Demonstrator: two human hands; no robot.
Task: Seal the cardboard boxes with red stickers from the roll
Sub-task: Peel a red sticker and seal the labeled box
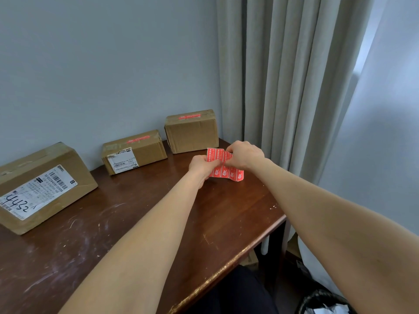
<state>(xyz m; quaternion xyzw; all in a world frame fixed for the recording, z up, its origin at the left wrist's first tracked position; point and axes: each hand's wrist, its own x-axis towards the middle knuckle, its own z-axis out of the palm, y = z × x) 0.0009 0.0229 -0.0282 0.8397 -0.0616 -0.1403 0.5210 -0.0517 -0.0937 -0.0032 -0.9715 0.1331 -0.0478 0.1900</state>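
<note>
The left hand [203, 166] pinches the near-left edge of the sticker strip [226, 172], held just above the right part of the table [136, 223], and the right hand [244, 155] grips its far-right edge. The peel should go best with the left keeping the backing taut while the right lifts one sticker slowly from a corner. The left box [45, 184], large matte cardboard with a white label, shows no red seal. The middle box [136, 152] and far box [192, 132] each carry one. The strip is thin and curling, the tabletop scuffed dark wood.

Handwritten "4432" on label [34, 193] of left box [84, 177]; smaller print there and on stickers [226, 172] too small to read.
</note>
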